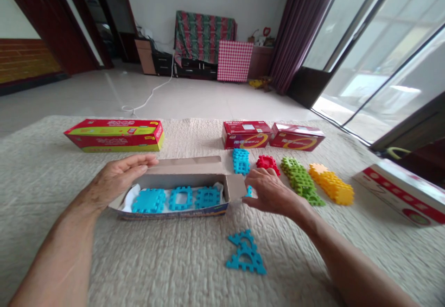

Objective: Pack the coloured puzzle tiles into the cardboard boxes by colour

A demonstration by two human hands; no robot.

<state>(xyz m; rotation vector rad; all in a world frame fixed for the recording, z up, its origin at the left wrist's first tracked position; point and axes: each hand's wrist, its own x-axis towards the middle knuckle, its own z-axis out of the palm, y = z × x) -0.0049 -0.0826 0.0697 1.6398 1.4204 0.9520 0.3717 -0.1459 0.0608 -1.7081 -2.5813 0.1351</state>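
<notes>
An open cardboard box (174, 216) lies lengthwise in front of me, its lid flap raised at the back. White paper (131, 199) lines it under several blue interlocking plastic tiles (181, 198). My left hand (121, 175) is at the box's left end, fingers stretched out by the raised flap (187, 164). Just beyond the right end flap (236, 187), my right hand (269, 192) has curled fingers and thumb around a blue tile (249, 190), mostly hidden by the hand. Two blue triangular tiles (246, 257) lie on the quilted cover nearer to me.
Behind my right hand are blue tiles (241, 161), red tiles (267, 162), green tiles (301, 179) and yellow tiles (332, 184). Two red boxes (246, 133) stand farther back, a red-and-yellow box (116, 135) at left, a white-and-red box (406, 191) at right. Everything rests on a quilted cover (167, 260).
</notes>
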